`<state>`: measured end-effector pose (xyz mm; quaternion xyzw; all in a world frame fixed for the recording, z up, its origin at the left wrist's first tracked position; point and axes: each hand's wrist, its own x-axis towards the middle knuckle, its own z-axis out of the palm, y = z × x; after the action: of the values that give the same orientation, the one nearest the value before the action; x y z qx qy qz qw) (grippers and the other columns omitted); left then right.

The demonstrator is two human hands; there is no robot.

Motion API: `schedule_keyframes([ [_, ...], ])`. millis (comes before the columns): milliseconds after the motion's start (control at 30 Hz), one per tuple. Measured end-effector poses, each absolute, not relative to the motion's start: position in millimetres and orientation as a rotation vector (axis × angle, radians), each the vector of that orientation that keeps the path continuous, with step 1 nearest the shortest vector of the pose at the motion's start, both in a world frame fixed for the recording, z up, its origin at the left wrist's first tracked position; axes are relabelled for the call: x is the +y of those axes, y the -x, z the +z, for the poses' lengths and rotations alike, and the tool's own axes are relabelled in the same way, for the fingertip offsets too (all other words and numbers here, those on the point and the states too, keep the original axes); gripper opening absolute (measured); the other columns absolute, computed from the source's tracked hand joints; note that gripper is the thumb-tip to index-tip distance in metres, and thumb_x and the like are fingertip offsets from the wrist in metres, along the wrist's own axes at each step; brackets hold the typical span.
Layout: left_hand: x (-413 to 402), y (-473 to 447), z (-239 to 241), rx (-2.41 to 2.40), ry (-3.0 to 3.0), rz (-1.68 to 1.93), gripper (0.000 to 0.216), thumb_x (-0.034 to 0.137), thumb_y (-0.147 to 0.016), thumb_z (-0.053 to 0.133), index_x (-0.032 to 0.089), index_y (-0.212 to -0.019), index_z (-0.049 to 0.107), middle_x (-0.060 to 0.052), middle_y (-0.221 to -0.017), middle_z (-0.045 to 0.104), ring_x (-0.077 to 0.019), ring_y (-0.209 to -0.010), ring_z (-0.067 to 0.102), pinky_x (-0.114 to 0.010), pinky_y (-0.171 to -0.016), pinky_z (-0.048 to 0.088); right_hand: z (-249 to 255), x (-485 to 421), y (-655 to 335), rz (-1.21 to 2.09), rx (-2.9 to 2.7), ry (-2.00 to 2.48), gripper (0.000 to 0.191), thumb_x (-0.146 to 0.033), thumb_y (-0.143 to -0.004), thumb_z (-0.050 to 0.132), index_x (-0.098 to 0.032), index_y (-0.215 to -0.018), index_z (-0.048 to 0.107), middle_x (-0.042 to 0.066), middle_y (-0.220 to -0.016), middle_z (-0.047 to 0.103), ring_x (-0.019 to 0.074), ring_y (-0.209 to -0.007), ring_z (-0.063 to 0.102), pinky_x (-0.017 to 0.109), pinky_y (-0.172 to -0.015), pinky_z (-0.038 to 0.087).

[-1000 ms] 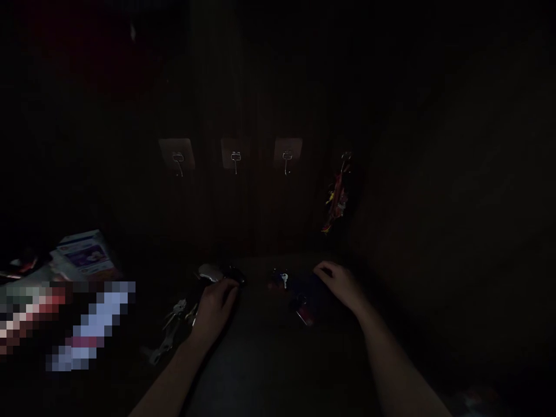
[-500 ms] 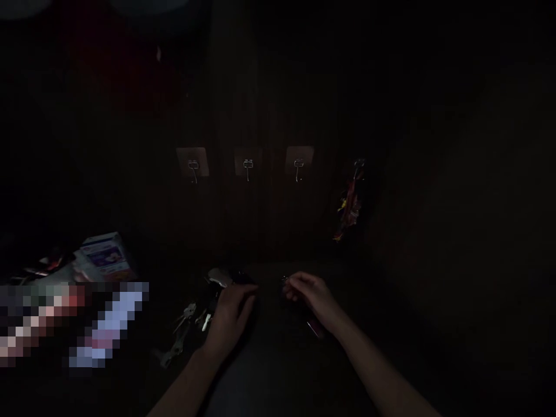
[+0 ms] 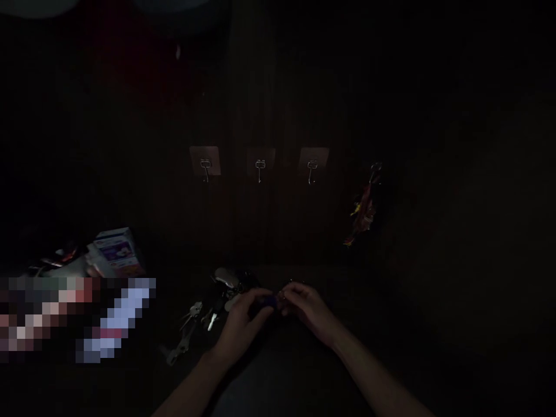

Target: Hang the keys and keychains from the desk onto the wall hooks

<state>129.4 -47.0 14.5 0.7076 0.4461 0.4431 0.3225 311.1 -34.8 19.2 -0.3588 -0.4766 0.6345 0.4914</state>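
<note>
In the dim light, my left hand (image 3: 248,317) closes its fingers and thumb on a small blue-purple tag (image 3: 269,301). My right hand (image 3: 307,307) pinches at the tag's right end, where a bit of shiny metal shows; the fingers hide most of it. Keys (image 3: 194,310) lie on the dark surface left of my left hand, and one bright key (image 3: 212,321) is close to its wrist. Just behind that hand, a pale rounded piece (image 3: 226,277) lies among dark, hard-to-see items.
Three metal hooks on clear square pads, left (image 3: 205,164), middle (image 3: 260,164) and right (image 3: 313,165), are fixed to the dark upright panel. A reddish tasselled bundle (image 3: 364,214) hangs from another hook at right. A box (image 3: 119,252) stands at left beside blurred-out items.
My hands have come together. My left hand has moved right from the keys and closed on the tag, which earlier hung below my right hand. The view has shifted slightly.
</note>
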Motion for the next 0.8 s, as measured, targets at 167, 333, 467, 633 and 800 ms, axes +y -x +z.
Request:
schedule_keyframes([
  [167,-46.0,-130.5,16.8,1.122,-1.651,1.143,0.023,0.036,-0.082,0.052,0.022,-0.097,0.063,-0.002,-0.086,0.068,-0.0177,-0.084,0.061,-0.029,-0.078,0.047,20.4,-33.5,-309.5,1.440,-1.237,0.964,0.026,-0.042,-0.072,0.067,-0.016,-0.070,0.063,0.001,-0.064,0.063,0.0125,-0.060,0.058,0.024,-0.056,0.043],
  [333,-45.8,-128.7,19.0,1.107,-1.601,1.144,0.026,0.037,-0.084,0.049,0.021,-0.100,0.062,0.000,-0.078,0.065,-0.0152,-0.074,0.058,-0.025,-0.069,0.045,25.0,-34.4,-308.9,1.421,-1.257,0.994,0.027,-0.044,-0.072,0.066,-0.017,-0.069,0.063,0.000,-0.060,0.062,0.0115,-0.056,0.056,0.024,-0.055,0.042],
  [467,-46.6,-128.1,20.9,1.141,-1.629,1.138,0.026,0.036,-0.085,0.047,0.021,-0.099,0.062,-0.001,-0.080,0.064,-0.0152,-0.074,0.058,-0.025,-0.068,0.045,27.8,-35.5,-309.1,1.438,-1.225,0.973,0.026,-0.042,-0.073,0.066,-0.016,-0.071,0.063,0.001,-0.063,0.064,0.0121,-0.058,0.058,0.024,-0.055,0.042],
  [633,-48.4,-131.0,20.0,1.108,-1.792,1.140,0.024,0.026,-0.079,0.057,0.023,-0.102,0.061,-0.003,-0.100,0.065,-0.0191,-0.095,0.059,-0.032,-0.086,0.045,26.7,-38.0,-309.8,1.445,-1.235,0.936,0.023,-0.039,-0.075,0.065,-0.016,-0.074,0.064,0.002,-0.069,0.067,0.0121,-0.059,0.060,0.024,-0.055,0.043],
  [800,-48.8,-131.8,17.2,1.118,-1.863,1.101,0.023,0.021,-0.076,0.060,0.024,-0.099,0.062,-0.004,-0.101,0.066,-0.0201,-0.097,0.059,-0.035,-0.089,0.045,28.2,-39.9,-307.9,1.413,-1.330,0.968,0.023,-0.040,-0.076,0.064,-0.016,-0.073,0.065,0.003,-0.071,0.067,0.0117,-0.058,0.058,0.024,-0.054,0.043],
])
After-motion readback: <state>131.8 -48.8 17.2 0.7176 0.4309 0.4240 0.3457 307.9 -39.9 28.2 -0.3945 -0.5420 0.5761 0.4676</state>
